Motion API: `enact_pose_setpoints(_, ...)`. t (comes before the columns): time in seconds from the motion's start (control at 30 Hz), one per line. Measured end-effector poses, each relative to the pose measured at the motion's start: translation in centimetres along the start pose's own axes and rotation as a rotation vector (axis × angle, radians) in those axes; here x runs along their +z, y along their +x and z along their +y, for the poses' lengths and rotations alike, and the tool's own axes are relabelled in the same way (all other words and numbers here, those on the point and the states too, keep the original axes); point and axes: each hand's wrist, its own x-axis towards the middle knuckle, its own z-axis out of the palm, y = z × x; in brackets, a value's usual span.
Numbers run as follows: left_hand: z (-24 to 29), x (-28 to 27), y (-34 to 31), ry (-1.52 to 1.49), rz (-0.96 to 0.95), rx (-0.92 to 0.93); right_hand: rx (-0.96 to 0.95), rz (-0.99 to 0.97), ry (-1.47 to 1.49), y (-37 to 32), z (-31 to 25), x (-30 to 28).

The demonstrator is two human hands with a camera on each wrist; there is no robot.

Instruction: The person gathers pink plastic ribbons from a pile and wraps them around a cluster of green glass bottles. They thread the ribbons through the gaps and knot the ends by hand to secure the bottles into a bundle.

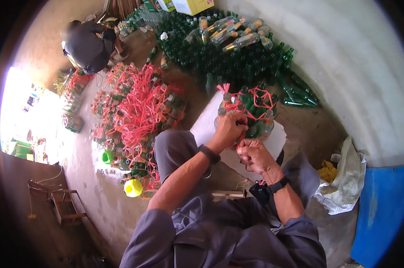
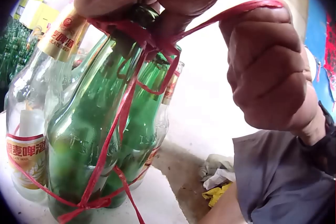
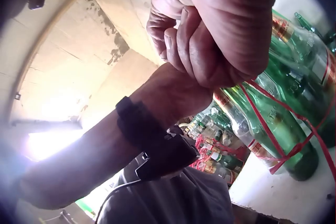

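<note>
A bundle of green bottles [image 2: 89, 124] and clear ones with gold labels [image 2: 31, 103] stands upright on a white board [image 1: 228, 158], with red plastic strip [image 2: 113, 145] wound around it. At a bottle neck on the bundle's near side, the left hand [image 1: 231, 131] pinches the strip; its fingertips are partly hidden. Just right of it, the right hand [image 2: 268, 66] is curled tightly round the strip's end, which runs taut between the two hands in the left wrist view.
Many red-tied bottles [image 1: 139, 102] stand at the left, near a yellow-green container [image 1: 133, 188]. Green bottles [image 1: 184, 53] fill the back. Another person [image 1: 88, 47] crouches at back left. White sacks [image 1: 345, 183] and a blue panel [image 1: 383, 210] are at the right.
</note>
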Motion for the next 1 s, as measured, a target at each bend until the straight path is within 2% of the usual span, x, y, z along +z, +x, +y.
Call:
enact_pose_setpoints(0.13, 0.3, -0.1, 0.0, 0.054, -0.008, 0.005, 0.023, -0.002, 0.034, 0.1, 0.0, 0.1)
enact_pose_setpoints(0.23, -0.1, 0.1, -0.1, 0.061, 0.013, 0.042, -0.004, 0.014, -0.061, 0.2, 0.4, 0.2)
enact_pose_setpoints(0.3, -0.7, -0.4, -0.5, 0.051, -0.009, 0.163, -0.009, 0.005, -0.094, 0.1, 0.6, 0.4)
enact_pose_setpoints(0.33, -1.1, -0.6, -0.6, 0.061, 0.007, 0.157, -0.016, 0.015, -0.082, -0.1, 0.5, 0.2)
enact_pose_setpoints(0.4, -1.5, -0.9, -0.3, -0.062, -0.135, 0.060, -0.005, -0.017, -0.079, 0.1, 0.3, -0.2)
enact_pose_setpoints(0.43, -1.2, -1.2, -0.4, 0.005, -0.136, 0.102, 0.001, -0.017, -0.023, 0.0, 0.3, -0.5)
enact_pose_setpoints(0.5, -0.4, -1.4, -0.8, 0.032, -0.071, 0.189, 0.028, -0.047, 0.022, 0.2, 0.1, 0.0)
enact_pose_setpoints(0.53, -0.1, -1.4, -1.1, 0.032, -0.050, 0.209, -0.006, 0.007, 0.000, -0.1, -0.1, 0.7)
enact_pose_setpoints(0.57, 0.2, -1.3, -1.4, 0.041, -0.026, 0.194, -0.041, 0.064, -0.020, -0.2, 0.0, 1.0)
enact_pose_setpoints(0.67, 0.9, -1.8, -2.8, 0.117, 0.058, 0.196, -0.037, 0.028, -0.050, 0.2, 0.5, 0.4)
enact_pose_setpoints(0.7, 1.3, -2.1, -3.7, 0.082, 0.058, 0.142, -0.038, 0.059, -0.030, 0.6, 0.9, 0.2)
enact_pose_setpoints(0.73, 2.7, -2.8, -4.4, 0.046, 0.055, 0.090, -0.031, 0.053, -0.030, 0.5, 1.0, 0.5)
enact_pose_setpoints(0.77, 3.6, -4.3, -5.5, 0.057, -0.044, 0.021, -0.036, 0.051, -0.023, 0.3, 0.9, 1.0)
enact_pose_setpoints(0.87, 5.2, -8.7, -9.8, 0.028, -0.026, 0.086, -0.006, 0.056, -0.066, 0.7, 1.5, 0.6)
enact_pose_setpoints(0.93, 5.3, -11.8, -12.6, 0.110, 0.037, 0.086, 0.032, 0.065, -0.121, 0.9, 2.1, 0.0)
enact_pose_setpoints(1.0, 4.1, -14.4, -15.7, 0.118, 0.157, -0.021, 0.020, 0.080, -0.142, 1.0, 2.6, 0.0)
